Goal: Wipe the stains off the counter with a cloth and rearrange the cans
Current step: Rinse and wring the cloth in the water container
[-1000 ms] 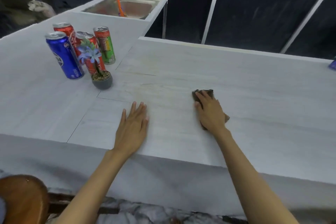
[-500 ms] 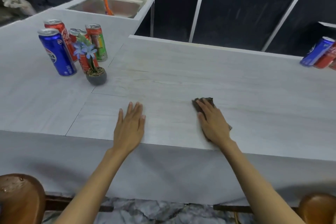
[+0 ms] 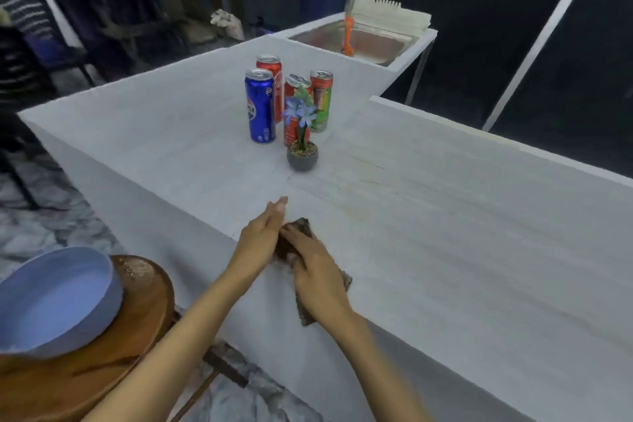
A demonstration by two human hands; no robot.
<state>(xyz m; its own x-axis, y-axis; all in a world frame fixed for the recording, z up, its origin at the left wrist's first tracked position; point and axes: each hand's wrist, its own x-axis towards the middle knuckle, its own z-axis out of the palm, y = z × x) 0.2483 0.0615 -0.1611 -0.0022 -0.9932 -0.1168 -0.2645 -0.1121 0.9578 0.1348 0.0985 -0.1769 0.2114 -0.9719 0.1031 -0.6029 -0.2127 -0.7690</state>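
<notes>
Most of the cloth [image 3: 302,227] is covered by the right hand [image 3: 317,272], so only dark brown, kinda mottled edges can be seen. It's pinned flat to the counter [image 3: 462,250] under loosely spread fingers, nothing really gripped. The left hand [image 3: 262,238] is stood on edge against the cloth's left side, fingers straight. Four cans [image 3: 260,106] are bunched upright well beyond both hands, one half hidden by a potted flower [image 3: 302,154].

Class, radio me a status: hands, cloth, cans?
Left hand open, beside cloth. Right hand presses cloth on counter. Four cans upright; flowerpot before them.
</notes>
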